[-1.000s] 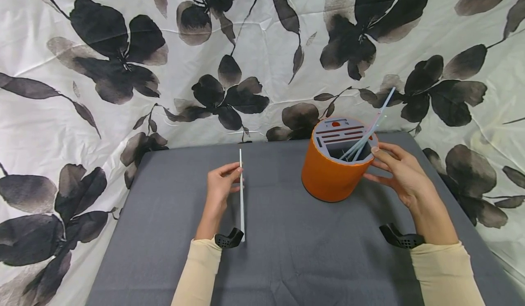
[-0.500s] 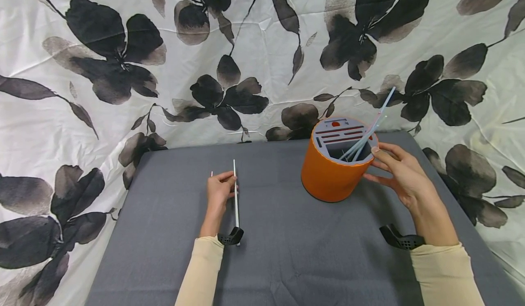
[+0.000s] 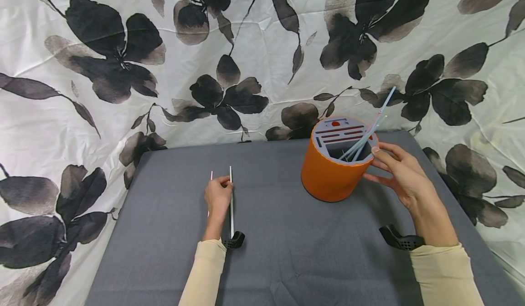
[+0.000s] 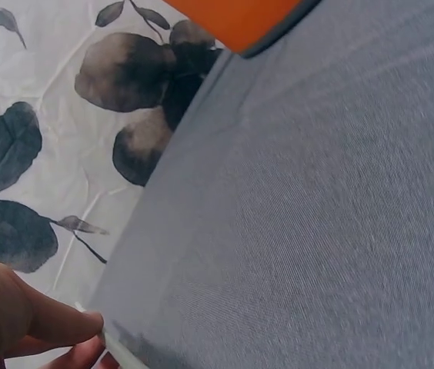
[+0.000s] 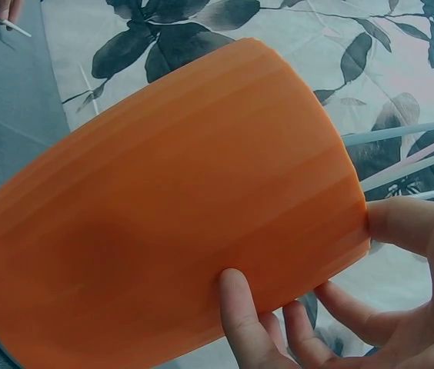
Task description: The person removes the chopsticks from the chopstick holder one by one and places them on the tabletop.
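My left hand (image 3: 217, 196) pinches a thin white drinking straw (image 3: 231, 210) between thumb and fingers, left of the middle of the table. In the left wrist view the fingertips (image 4: 86, 327) close on the pale straw at the lower left. A second, pinkish straw (image 3: 211, 175) shows just left of that hand, which hides part of it. My right hand (image 3: 404, 178) grips the round orange utensil holder (image 3: 332, 178) at its right side, thumb at the grey slotted top's rim. Several blue and pink straws (image 3: 365, 138) lean out of the holder's large opening.
A grey cloth-covered table (image 3: 283, 242) spans the work area. Behind it hangs a white sheet (image 3: 283, 59) with dark flowers, meeting the table's far edge. The holder stands upright near that edge, on the right.
My left hand has moved left and a little nearer with the white straw. The pinkish straw has come into view beside it. My right hand and the holder stay put.
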A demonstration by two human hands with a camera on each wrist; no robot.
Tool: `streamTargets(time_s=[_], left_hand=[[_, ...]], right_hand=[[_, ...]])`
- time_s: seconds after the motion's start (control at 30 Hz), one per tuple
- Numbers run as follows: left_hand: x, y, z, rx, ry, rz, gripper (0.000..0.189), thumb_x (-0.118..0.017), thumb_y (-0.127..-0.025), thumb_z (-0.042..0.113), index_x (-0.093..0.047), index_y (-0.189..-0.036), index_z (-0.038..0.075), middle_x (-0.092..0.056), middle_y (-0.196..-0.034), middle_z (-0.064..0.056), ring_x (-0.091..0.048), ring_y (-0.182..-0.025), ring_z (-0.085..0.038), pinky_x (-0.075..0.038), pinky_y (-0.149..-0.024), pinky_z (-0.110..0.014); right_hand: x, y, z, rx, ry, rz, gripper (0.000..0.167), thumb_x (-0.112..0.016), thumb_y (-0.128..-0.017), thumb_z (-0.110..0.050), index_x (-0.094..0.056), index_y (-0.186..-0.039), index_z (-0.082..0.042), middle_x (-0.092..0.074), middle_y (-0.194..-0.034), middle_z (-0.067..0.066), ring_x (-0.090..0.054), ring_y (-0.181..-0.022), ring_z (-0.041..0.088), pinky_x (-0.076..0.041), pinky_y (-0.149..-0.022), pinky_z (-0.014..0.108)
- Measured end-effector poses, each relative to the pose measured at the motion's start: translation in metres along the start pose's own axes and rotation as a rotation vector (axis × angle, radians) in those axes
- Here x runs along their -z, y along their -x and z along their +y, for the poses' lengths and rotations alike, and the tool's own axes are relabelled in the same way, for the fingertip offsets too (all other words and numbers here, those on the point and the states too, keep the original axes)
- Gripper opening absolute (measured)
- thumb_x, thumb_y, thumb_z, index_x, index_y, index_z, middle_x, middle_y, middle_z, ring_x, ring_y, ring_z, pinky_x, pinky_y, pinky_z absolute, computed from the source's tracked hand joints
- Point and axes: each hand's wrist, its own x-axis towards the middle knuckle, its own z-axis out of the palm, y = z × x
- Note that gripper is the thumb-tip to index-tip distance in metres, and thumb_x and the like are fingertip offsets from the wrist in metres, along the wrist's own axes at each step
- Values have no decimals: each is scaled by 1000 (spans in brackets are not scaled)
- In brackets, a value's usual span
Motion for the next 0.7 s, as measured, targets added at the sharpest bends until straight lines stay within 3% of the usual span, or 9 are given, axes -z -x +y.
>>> streamTargets(time_s=[0.23,0.7], left_hand=[[1,3,-4,8,-73,22,21,-74,-90,8,-82,-109,8,-80,-94,-7,-75,-89,-35,-55,-81,-54],[-3,1,-12,-8,-124,30,20,-76,-89,7,-81,-107,9,-79,-86,-8,-74,-84,-36,-55,-77,-54]], right_hand=[[0,0,0,-5,2,-1,66,-72,-98,-40,-38,-150,-19,-46,-125,-14,-58,-106,9,-65,-73,31],[0,1,0,3,-6,-5,64,-71,-99,-39,-38,-150,-19,-46,-125,-13,-56,-108,10,-65,-74,32]])
